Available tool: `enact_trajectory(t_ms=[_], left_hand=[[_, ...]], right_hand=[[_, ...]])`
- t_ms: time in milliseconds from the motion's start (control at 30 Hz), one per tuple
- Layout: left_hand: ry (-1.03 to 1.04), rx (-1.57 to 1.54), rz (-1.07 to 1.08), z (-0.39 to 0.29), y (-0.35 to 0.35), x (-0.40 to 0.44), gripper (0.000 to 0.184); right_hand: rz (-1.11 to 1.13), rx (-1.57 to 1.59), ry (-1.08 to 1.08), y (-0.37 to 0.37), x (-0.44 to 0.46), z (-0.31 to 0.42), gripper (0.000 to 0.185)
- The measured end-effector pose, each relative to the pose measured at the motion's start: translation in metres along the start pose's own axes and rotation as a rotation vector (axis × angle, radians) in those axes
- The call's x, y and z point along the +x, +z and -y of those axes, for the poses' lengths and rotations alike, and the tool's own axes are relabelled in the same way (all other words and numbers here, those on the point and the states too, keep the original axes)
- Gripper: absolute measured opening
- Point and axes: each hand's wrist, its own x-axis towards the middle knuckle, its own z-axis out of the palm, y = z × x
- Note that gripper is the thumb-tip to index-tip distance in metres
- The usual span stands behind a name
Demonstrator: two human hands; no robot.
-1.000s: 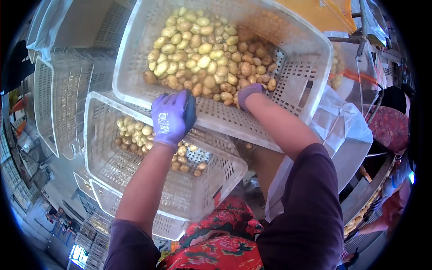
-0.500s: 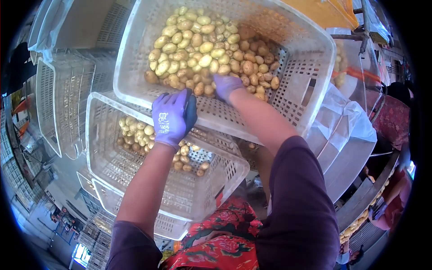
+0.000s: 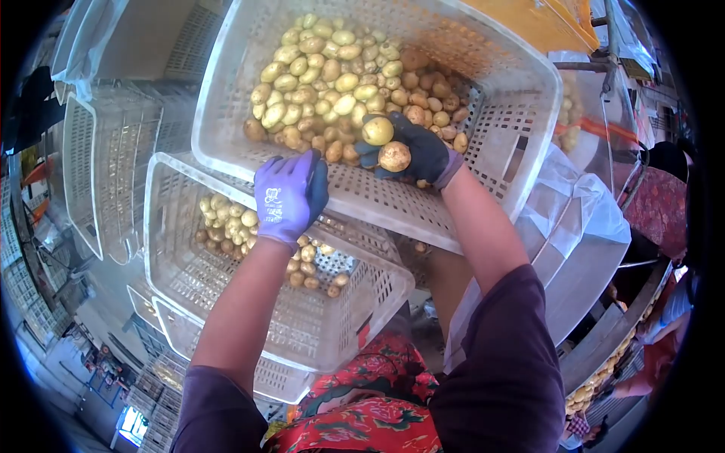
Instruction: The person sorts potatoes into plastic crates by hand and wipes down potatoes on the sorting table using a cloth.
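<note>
Right hand (image 3: 423,149), black-palmed purple glove, is palm up inside the upper white perforated plastic crate (image 3: 521,113), toward its near edge, right of centre. Grip half curled around two potatoes: roundish yellow potato (image 3: 377,130) on the far side, roundish brown potato (image 3: 394,156) nearer; no clear long axis on either. Loose potato pile (image 3: 321,79) lies left and beyond. Left hand (image 3: 285,195), purple glove, clamps the crate's near rim.
</note>
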Motion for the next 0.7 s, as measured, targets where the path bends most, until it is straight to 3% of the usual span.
enact_trajectory(t_ms=[133, 267, 367, 467, 667, 700], left_hand=[[0.002, 0.013, -0.002, -0.001, -0.001, 0.001, 0.019], [0.012, 0.009, -0.009, 0.0, 0.001, -0.001, 0.018], [0.011, 0.011, -0.001, 0.0, 0.0, 0.0, 0.018], [0.006, 0.011, 0.007, -0.001, 0.0, 0.0, 0.018], [0.023, 0.013, -0.018, 0.0, 0.001, 0.0, 0.017], [0.029, 0.014, -0.026, 0.001, 0.001, 0.0, 0.017]], right_hand=[[0.077, -0.379, -0.113, 0.003, -0.005, 0.011, 0.063], [-0.223, -0.449, -0.14, 0.015, 0.0, 0.017, 0.062], [-0.279, -0.685, 0.034, 0.006, 0.002, 0.017, 0.059], [-0.377, -0.569, 0.012, 0.01, 0.001, 0.011, 0.057], [-0.277, -0.436, -0.324, 0.017, 0.009, 0.011, 0.056], [-0.275, -0.305, -0.218, 0.018, 0.008, 0.014, 0.055]])
